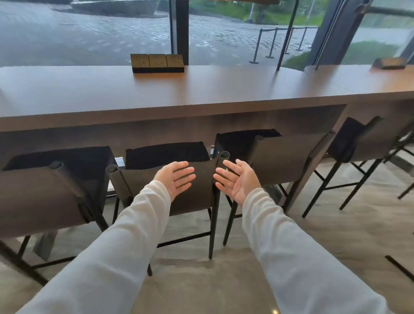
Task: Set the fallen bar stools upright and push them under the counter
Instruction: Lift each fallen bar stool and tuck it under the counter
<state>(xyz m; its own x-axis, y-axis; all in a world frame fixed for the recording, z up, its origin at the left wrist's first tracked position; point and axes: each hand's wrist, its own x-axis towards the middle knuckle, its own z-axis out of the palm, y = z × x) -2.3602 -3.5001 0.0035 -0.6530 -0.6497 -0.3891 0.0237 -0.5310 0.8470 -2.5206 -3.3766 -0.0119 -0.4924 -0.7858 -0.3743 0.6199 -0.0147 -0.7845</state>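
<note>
Leftmost stool [33, 196] cut by left edge; middle stool [167, 179] backrest partly behind hands.

long white sleeves [117, 236], bare hands, no rings

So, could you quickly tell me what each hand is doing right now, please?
Left hand: open, palm up, holding nothing, in front of the middle stool's backrest.
Right hand: open, palm up, holding nothing.
</note>
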